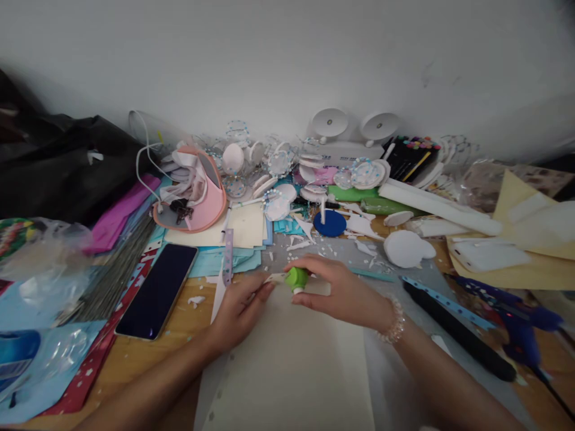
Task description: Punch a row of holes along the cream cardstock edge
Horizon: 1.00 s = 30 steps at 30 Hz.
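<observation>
A large cream paper sheet [305, 365] lies in front of me, with small punched shapes along its left side. My left hand [242, 308] is closed, pinching the sheet's far edge between thumb and fingers. In my right hand [321, 284], thumb and fingers grip a small green craft punch [296, 278] with a white base. The punch sits at the far edge of the sheet, just right of my left fingertips. How far the paper reaches into the punch is hidden.
Left of the sheet lies a black phone [158, 291]. A blue glue gun [516, 320] and a black-handled tool [458, 332] are at right. Behind stand a pink pouch [211, 197], a blue disc [330, 222], white foam pieces [406, 248] and paper scraps, against a wall.
</observation>
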Available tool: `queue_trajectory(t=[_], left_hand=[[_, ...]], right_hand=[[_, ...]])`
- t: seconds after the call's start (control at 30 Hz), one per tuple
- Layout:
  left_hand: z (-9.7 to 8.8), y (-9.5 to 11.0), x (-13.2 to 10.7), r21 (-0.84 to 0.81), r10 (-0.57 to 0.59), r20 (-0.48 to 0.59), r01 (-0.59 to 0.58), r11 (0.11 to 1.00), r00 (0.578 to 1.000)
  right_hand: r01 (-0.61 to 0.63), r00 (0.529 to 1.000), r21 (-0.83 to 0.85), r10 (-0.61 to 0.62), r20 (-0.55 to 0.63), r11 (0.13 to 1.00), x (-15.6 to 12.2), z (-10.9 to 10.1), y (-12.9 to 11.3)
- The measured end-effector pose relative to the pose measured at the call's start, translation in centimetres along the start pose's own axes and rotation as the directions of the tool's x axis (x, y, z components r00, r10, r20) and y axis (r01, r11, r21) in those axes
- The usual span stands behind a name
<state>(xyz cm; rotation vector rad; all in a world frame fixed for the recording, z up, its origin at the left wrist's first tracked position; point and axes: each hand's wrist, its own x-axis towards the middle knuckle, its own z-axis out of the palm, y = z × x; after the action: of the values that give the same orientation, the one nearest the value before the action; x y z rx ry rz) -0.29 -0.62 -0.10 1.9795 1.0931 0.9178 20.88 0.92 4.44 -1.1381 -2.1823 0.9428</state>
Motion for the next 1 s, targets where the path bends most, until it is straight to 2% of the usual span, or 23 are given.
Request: queue_trajectory(t=[0.2,0.4,0.53,0.7,0.77,1.0], left_hand=[[0.0,-0.2,0.2,0.005,-0.001,0.026,0.001,1.0,1.0],[0.3,-0.9,0.2,0.024,-0.032,0.037,0.031,0.999,0.999],[-0.1,-0.8,0.6,0.034,-0.062,0.065,0.06,0.998,0.996],[-0.7,0.1,2.0,-0.021,0.029,0.119,-0.027,0.999,0.992],[-0.3,0.3,2.8,-0.005,0.055,0.139,-0.055,0.998,0.989],[1.6,-0.5,4.1,0.109,-0.006,0.118,-0.007,0.994,0.993]], right_hand=[[0.0,0.999,0.018,0.001,-0.047,1.0,0.3,0.8,0.3],[0.09,0.986,-0.152,-0.109,-0.124,0.984,0.4,1.8,1.0],[0.121,0.977,-0.213,-0.154,-0.145,0.97,0.4,2.1,1.6],[0.113,0.975,-0.254,-0.156,-0.158,0.961,0.5,2.2,2.1],[0.102,0.976,-0.276,-0.15,-0.159,0.956,0.6,2.2,2.4],[0.1,0.971,-0.331,-0.165,-0.172,0.938,0.7,2.6,3.6]])
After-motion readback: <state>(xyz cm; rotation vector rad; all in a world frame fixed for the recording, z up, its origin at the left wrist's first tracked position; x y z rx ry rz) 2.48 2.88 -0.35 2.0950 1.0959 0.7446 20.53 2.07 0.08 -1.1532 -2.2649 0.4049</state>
